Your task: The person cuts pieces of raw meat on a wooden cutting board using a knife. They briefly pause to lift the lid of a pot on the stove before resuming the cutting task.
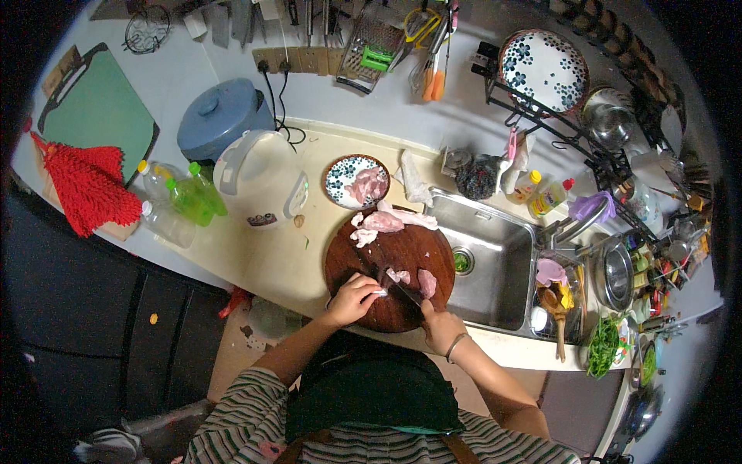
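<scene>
A round dark-wood cutting board (406, 246) lies on the counter. My right hand (443, 327) grips a knife (407, 288), its blade angled up and left over the board. Small pieces of pale meat (400, 276) lie by the blade, with a pink chunk of meat (427, 283) to their right. My left hand (352, 300) rests at the board's lower left, its fingers closed on a small whitish piece (380, 292). Larger raw meat with pale fat (384, 221) lies at the board's top. Behind it, a flower-patterned plate (336, 187) holds sliced raw meat (368, 185).
A steel sink (493, 261) adjoins the board's right, with a faucet (571, 226) beyond. To the left stand a white countertop appliance (261, 180), plastic bottles (194, 200) and a blue lidded pot (217, 119). Leafy greens (604, 348) lie at the far right.
</scene>
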Available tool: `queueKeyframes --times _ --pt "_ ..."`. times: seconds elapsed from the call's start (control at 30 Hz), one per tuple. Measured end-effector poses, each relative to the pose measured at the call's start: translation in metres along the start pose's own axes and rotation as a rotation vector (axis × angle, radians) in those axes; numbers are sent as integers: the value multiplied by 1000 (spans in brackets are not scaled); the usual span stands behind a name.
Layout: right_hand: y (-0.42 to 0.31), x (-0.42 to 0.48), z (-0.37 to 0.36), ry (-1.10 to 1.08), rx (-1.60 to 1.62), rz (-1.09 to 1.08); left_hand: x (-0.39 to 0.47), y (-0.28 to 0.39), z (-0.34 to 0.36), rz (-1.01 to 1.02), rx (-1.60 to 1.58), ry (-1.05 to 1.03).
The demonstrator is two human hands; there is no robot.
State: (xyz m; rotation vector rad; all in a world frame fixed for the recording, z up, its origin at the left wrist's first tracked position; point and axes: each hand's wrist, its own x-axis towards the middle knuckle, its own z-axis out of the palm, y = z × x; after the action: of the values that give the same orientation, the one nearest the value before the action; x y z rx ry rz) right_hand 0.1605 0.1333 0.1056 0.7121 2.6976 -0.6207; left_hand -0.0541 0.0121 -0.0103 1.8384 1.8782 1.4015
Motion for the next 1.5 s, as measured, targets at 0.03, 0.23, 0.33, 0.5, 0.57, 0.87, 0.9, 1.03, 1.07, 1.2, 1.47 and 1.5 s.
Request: queueKeyframes --times 0.03,0.23,0.33,0.5,0.57,0.87,0.9,1.03,1.07,1.2,1.47,1.5 --pt "-1 -3 3 -8 -7 6 -1 -1 3 -7 5 13" --pt "-38 69 23 55 29 -3 0 -7 11 38 102 -11" --pt "-37 74 14 61 22 -60 -1 -5 6 50 111 -4" --pt "14 29 12 20 93 -53 -18 -6 -1 -14 -55 109" --pt "41 20 22 154 241 -125 -16 2 -5 -72 -68 145" --pt "65 -8 6 459 769 2 24 6 -11 -168 355 32" --pt "68 -11 6 463 798 33 35 11 -15 -160 463 73" --pt "60 -24 -1 407 1069 195 55 3 2 -102 566 -125" --pt "59 -25 4 438 1131 203 57 2 14 -28 560 -137" --pt "60 -24 15 441 1237 266 68 -3 55 140 493 -183" --pt "57 -34 6 475 1250 271 128 -33 1 75 400 176" --pt "54 -33 4 462 1251 289 142 -51 -13 -108 335 114"
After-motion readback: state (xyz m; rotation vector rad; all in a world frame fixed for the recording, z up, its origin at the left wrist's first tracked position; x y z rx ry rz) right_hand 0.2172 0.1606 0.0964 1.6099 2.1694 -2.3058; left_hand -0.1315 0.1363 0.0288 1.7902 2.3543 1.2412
